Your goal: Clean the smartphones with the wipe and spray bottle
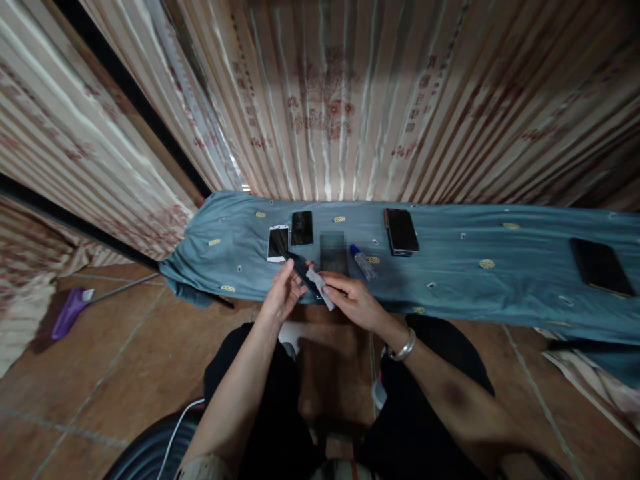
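Here, you are seated at a table [450, 280] draped in blue cloth, wiping a dark phone [303, 272] held just above its near edge. Your left hand [281, 295] grips the phone's near end, tilted; your right hand [354, 299] pinches a small grey wipe [320, 287] against the screen. The wiping looks midway; next, you likely need steady strokes across the glass. Other phones and a small bottle [363, 262] lie just beyond.
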A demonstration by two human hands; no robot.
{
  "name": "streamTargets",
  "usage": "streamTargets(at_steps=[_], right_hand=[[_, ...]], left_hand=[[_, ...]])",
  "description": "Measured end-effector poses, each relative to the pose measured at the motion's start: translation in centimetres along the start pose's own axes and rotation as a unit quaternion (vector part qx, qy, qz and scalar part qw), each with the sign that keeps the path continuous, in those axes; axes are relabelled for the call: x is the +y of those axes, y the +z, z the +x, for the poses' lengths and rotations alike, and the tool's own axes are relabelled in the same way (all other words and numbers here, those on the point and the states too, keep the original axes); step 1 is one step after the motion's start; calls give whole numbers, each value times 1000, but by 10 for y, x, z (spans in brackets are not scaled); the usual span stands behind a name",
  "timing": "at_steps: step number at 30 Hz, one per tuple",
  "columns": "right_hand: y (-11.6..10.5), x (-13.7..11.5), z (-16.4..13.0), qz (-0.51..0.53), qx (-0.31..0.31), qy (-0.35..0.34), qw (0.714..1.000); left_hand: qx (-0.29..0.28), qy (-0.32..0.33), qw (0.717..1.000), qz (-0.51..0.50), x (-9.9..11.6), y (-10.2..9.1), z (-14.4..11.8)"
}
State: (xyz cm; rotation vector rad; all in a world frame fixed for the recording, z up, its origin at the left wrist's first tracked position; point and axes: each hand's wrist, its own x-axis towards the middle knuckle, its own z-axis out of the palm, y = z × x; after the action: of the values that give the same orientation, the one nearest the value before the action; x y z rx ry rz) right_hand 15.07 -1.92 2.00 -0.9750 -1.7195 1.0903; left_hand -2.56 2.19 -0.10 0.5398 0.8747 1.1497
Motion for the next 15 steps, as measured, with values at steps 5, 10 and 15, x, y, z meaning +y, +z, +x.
streamTargets(at_steps=[5, 10, 15], right_hand=[[1, 2, 2, -45, -24, -55, 997], [3, 8, 5, -104, -11, -76, 992], [0, 15, 12, -137, 11, -85, 987]], left_hand=[[-11, -19, 1000, 7, -9, 8, -2], [11, -21, 1000, -19, -18, 17, -7], [-17, -57, 998, -11, -25, 24, -13]])
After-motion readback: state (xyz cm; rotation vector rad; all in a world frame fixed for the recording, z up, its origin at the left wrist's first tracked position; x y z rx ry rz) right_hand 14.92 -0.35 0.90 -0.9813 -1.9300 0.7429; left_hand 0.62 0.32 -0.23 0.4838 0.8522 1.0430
